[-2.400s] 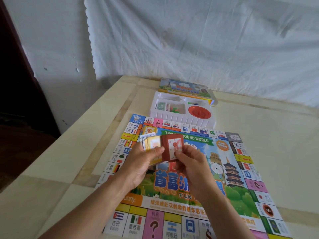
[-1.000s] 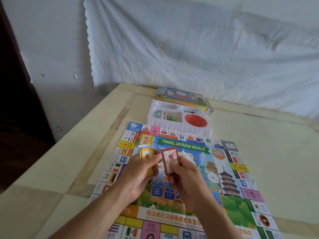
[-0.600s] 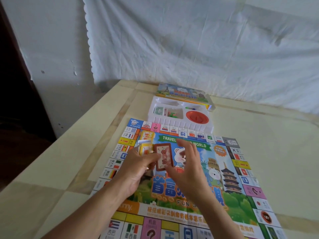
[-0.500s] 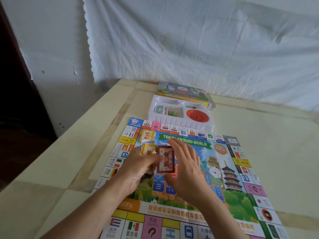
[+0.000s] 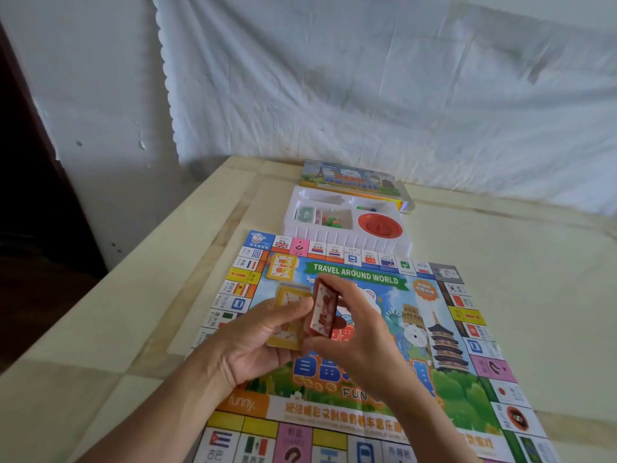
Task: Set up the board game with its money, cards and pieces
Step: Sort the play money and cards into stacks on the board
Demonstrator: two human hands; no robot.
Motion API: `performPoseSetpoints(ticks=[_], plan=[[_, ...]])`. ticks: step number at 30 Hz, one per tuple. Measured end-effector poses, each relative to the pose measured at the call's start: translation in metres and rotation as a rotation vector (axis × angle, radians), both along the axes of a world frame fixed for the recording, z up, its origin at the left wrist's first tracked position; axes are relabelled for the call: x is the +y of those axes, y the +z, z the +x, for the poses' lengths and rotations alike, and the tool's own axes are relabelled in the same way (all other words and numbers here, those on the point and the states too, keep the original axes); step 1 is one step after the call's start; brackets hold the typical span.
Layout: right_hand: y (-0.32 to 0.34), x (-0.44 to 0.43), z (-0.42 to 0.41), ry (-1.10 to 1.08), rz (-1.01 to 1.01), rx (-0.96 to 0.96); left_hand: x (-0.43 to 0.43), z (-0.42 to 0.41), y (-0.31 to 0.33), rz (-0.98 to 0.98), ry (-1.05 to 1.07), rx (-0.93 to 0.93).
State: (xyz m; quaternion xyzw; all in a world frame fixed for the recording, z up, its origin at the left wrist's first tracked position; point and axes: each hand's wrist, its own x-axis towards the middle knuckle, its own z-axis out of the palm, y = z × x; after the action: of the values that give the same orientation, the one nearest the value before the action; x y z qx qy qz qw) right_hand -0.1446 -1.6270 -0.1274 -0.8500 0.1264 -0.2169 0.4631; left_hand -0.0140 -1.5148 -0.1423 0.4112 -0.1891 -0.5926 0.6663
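My left hand (image 5: 248, 349) clamps yellow cards (image 5: 287, 312) | right hand (image 5: 354, 335) pinches red cards (image 5: 323, 310) | board (image 5: 444, 332) beneath; tray (image 5: 344, 238) at 12 o'clock.

Cream table (image 5: 500, 269), white wall sheet (image 5: 367, 78)

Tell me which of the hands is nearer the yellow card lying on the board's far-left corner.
Left. The left hand, holding yellow cards, sits just below the yellow card; the right hand, gripping the red deck, is further right.

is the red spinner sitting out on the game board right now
No, the red spinner is in the white plastic tray beyond the game board.
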Motion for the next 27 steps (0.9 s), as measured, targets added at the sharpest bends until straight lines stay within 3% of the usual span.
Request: performPoseSetpoints(ticks=[11,24,27], plan=[[-0.0028,0.0015,0.0028,0.037,-0.024,0.004,-0.0001,0.0015,-0.0002,-0.064,-0.025,-0.009],[-0.0033,-0.002,0.0045,-0.01,-0.231,0.009,0.0008,0.0014,0.0004,0.002,-0.011,0.035],[-0.0041,-0.005,0.0058,-0.051,-0.258,0.012,0.0003,0.0009,0.0037,0.053,0.077,0.051]])
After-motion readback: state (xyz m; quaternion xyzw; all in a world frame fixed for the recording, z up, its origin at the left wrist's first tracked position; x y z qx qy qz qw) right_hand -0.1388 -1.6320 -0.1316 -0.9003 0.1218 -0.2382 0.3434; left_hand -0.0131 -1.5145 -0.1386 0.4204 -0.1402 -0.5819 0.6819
